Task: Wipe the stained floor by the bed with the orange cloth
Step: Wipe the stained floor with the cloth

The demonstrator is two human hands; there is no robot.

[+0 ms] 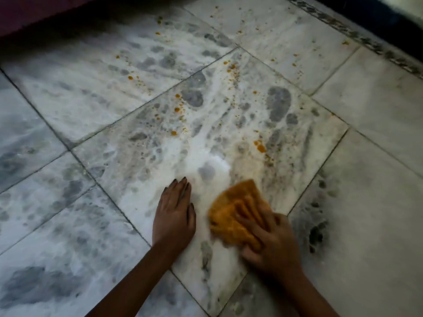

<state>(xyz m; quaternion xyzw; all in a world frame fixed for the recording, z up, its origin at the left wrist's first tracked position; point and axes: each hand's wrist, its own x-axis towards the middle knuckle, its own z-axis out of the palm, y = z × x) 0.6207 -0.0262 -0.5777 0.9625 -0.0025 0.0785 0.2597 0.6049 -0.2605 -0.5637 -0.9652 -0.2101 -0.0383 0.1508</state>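
The orange cloth (pixel 233 209) lies bunched on the white and grey marble floor (pixel 137 106), near the bottom middle. My right hand (pixel 272 245) presses down on its near right part, fingers gripping the folds. My left hand (pixel 175 213) rests flat on the tile just left of the cloth, palm down, fingers together, holding nothing. Orange stains (pixel 259 146) are spattered over the tiles beyond the cloth, with more orange drops (pixel 176 109) further up and to the left. The cloth looks blurred.
A dark red bed edge (pixel 34 12) runs along the top left. A dark speckled border strip (pixel 366 40) and a black wall base cross the top right. Dark smudges (pixel 317 234) mark the tile right of my right hand.
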